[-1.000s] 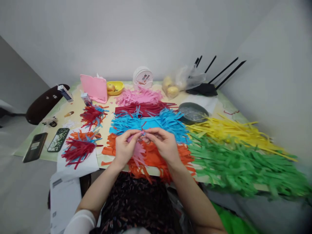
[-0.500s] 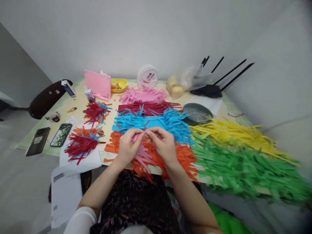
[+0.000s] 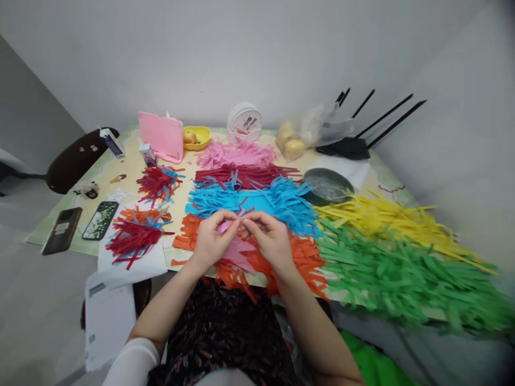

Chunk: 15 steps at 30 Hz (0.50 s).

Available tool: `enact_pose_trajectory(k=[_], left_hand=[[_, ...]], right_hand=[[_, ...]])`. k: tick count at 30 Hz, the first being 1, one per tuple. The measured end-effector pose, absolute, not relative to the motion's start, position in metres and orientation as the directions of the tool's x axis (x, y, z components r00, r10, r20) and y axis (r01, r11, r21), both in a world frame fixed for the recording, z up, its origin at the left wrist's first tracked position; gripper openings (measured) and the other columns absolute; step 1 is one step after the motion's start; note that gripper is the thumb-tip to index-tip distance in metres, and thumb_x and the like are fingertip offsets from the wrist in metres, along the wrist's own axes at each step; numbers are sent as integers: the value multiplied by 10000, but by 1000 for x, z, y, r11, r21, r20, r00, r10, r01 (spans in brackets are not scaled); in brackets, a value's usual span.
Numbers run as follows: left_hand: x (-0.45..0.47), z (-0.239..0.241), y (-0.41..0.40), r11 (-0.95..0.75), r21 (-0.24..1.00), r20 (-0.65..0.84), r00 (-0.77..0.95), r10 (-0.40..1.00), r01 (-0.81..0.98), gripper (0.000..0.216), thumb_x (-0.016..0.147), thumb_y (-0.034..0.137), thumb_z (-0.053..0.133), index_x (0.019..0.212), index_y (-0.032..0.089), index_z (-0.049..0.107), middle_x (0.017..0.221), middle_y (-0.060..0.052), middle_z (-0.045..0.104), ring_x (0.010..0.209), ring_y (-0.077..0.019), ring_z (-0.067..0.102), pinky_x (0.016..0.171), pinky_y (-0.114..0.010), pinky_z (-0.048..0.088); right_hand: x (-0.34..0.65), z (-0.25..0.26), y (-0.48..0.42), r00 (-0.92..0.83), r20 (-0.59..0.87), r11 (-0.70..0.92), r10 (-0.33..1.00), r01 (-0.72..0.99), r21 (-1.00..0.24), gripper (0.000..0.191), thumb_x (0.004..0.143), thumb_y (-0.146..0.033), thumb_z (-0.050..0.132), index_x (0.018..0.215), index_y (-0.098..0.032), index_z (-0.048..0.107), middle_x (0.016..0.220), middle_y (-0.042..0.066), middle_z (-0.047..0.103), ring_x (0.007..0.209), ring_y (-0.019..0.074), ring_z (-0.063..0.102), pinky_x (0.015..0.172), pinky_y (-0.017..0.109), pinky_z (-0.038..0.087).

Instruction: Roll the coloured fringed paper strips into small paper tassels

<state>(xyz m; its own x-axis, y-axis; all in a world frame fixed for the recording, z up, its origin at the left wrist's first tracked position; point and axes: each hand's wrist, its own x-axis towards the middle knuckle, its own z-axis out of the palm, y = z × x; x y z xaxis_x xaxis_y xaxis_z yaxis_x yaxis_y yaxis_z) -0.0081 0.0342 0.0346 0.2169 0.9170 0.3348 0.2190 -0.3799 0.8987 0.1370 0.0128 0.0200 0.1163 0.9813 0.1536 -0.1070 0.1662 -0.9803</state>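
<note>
My left hand (image 3: pixel 211 240) is closed in a pinch on a piece of pink fringed paper (image 3: pixel 238 256), whose strips hang between my hands. My right hand (image 3: pixel 271 240) pinches the upper end of the same paper, its fingertips meeting those of my left. Thin red strips (image 3: pixel 246 208) poke out just beyond the fingertips; what they join is hidden. Beneath both hands lies orange fringed paper (image 3: pixel 308 257). Farther back, in bands, are blue fringed paper (image 3: pixel 257 202), dark red fringed paper (image 3: pixel 249 178) and a pink fringe pile (image 3: pixel 235 155).
Two mixed-colour tassel bunches (image 3: pixel 134 241) lie at left, near two phones (image 3: pixel 62 230). Yellow fringe (image 3: pixel 386 217) and green fringe (image 3: pixel 402 273) spread right, the green hanging over the table edge. A dark round tray (image 3: pixel 328 187), bagged fruit (image 3: pixel 292 145) and a pink tablet case (image 3: pixel 161 136) stand behind.
My fingers have shifted slightly at the pinch, and the hanging pink strips have drawn closer together. The whole view has moved a little; nothing else differs.
</note>
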Motion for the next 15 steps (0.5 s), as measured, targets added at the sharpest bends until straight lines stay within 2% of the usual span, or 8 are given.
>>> enact_pose_trajectory(k=[3,6,11,15], left_hand=[[-12,34,35,-483,811,408,272,872,331,104,872,259,604,821,200,673,823,-50,718,792,-181,641,761,-287,483],[-17,36,39,-531,764,408,363,838,366,102,876,254,596,845,209,682,833,-49,719,804,-188,635,763,-290,472],[-21,38,42,-522,769,371,409,834,368,103,877,256,602,833,204,679,832,-46,720,804,-186,642,771,-288,471],[-16,35,39,-397,880,293,359,886,260,133,890,285,599,819,189,658,749,-25,702,686,-152,651,681,-256,495]], right_hand=[[139,16,13,107,161,169,981,-67,-983,223,793,-436,709,806,-216,676,640,-9,653,561,137,608,549,267,529],[143,13,14,63,203,202,977,14,-979,226,832,-441,669,832,-215,670,694,-2,659,593,139,613,585,271,530],[148,16,13,-7,259,257,966,147,-955,203,889,-397,613,836,-209,666,754,11,671,624,139,604,589,261,499],[149,21,13,19,278,269,960,200,-942,160,865,-372,655,859,-216,691,815,27,702,695,155,618,665,279,504]])
